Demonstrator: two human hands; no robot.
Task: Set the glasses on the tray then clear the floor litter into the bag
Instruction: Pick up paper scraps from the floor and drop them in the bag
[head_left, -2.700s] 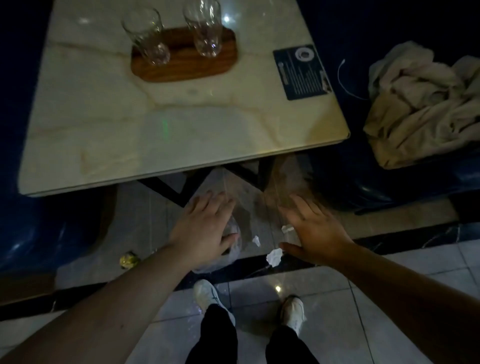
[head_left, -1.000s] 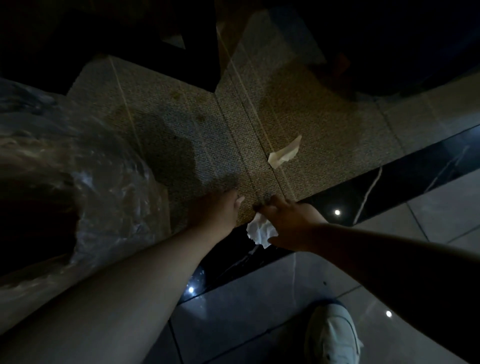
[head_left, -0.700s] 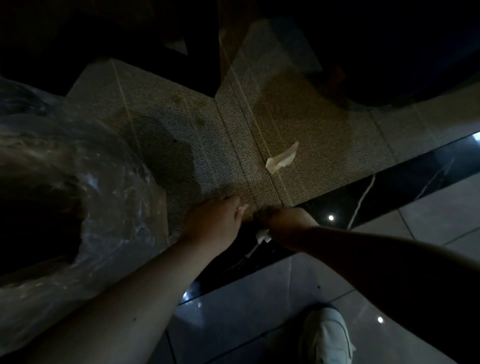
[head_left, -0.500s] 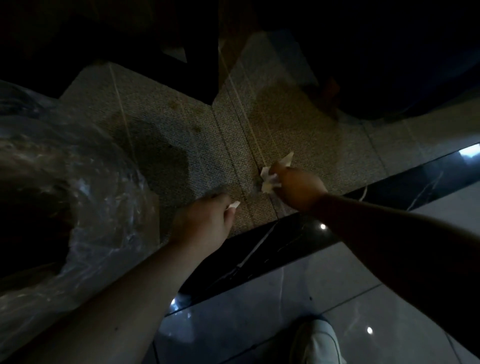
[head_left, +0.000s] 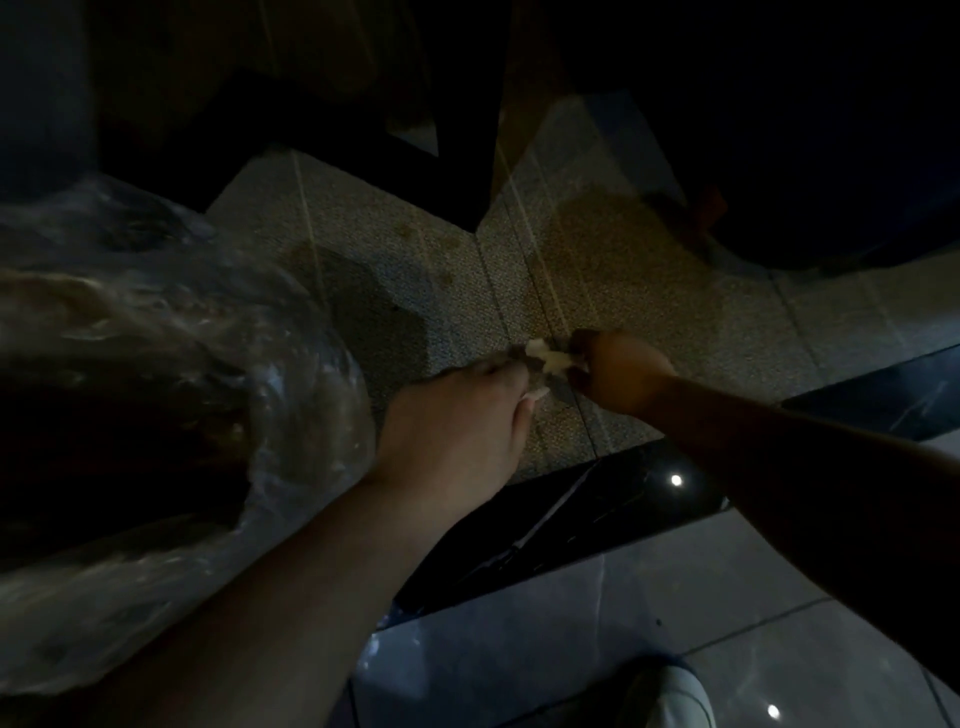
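Observation:
Low over the speckled floor tile (head_left: 597, 270), my right hand (head_left: 621, 371) is closed on crumpled white paper litter (head_left: 550, 359), which sticks out to its left. My left hand (head_left: 457, 426) sits just left of it, its fingertips touching that paper, with a small white scrap (head_left: 536, 395) pinched at the thumb. The clear plastic bag (head_left: 218, 364) bulges at the left, close to the camera, beside my left forearm. Neither the glasses nor the tray are in view.
Dark table legs (head_left: 462, 130) cross the top of the view. A dark seat base (head_left: 831, 156) fills the upper right. A glossy black floor strip (head_left: 571, 519) runs under my arms, and my white shoe (head_left: 670, 696) is at the bottom.
My right hand picked the crumpled paper and the paper strip off the floor and brought them left to my left hand. My left hand lifted slightly to meet it.

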